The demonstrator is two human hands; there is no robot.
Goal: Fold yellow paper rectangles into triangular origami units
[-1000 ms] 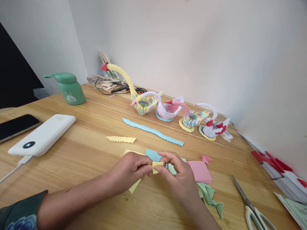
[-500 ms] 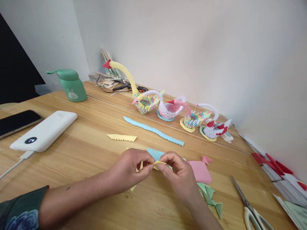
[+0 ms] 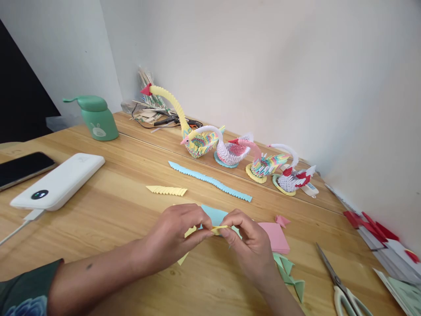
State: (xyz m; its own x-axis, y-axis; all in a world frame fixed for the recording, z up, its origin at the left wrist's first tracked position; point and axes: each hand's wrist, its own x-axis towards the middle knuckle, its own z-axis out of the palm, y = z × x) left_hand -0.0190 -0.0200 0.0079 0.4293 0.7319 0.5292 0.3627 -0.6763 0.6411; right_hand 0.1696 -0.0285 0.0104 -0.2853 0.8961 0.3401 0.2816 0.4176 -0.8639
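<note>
Between my two hands is a small folded piece of yellow paper (image 3: pixel 218 228). My left hand (image 3: pixel 182 232) pinches its left end with thumb and index finger. At the other end, my right hand (image 3: pixel 247 237) grips it the same way. Blue paper (image 3: pixel 213 215) lies on the table just behind my fingers, partly covered by them. More yellow paper (image 3: pixel 183 259) shows under my left hand. A pink paper stack (image 3: pixel 276 237) rests to the right of my right hand, with several green folded triangles (image 3: pixel 289 274) in front of it.
Farther back lie a yellow folded strip (image 3: pixel 166 190) and a long blue one (image 3: pixel 210 181). Several paper swans (image 3: pixel 200 142) stand along the wall. Scissors (image 3: pixel 340 281) lie at right. On the left are a white power bank (image 3: pixel 62 180), a phone (image 3: pixel 24 169) and a green bottle (image 3: pixel 98 120).
Both hands have turned the yellow paper slightly, so it now looks flatter and narrower. More of the blue paper shows behind them. The view has shifted a little.
</note>
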